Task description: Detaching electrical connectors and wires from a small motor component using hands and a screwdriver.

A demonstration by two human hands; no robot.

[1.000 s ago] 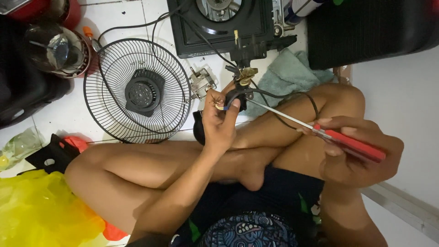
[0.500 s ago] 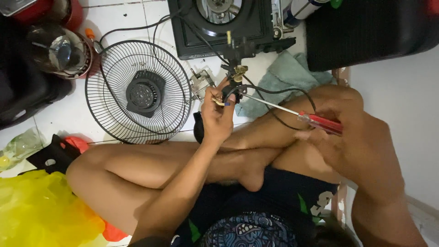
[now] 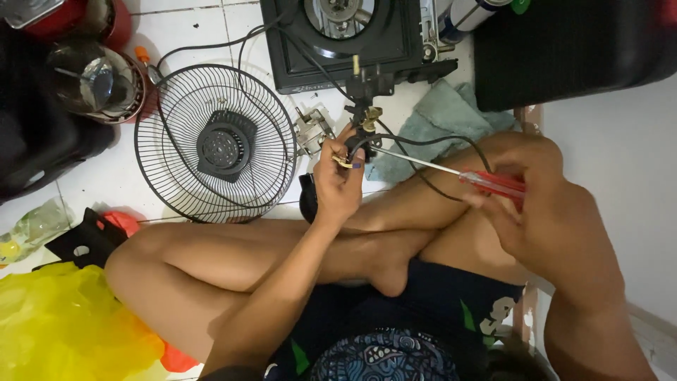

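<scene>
I sit cross-legged on the white tiled floor. My left hand is closed, pinching a small black electrical part with brass terminals between thumb and fingertips; black cable loops away from the part toward 3 o'clock. My right hand is wrapped around the red handle of a screwdriver, whose shaft points toward 9 o'clock with its tip at the part. At 10 o'clock from my left hand a black wire fan guard lies flat. At 12 o'clock sits a black square appliance housing. A glass jar stands at far 10 o'clock; I cannot tell what it contains. A yellow plastic bag lies at 8 o'clock.
</scene>
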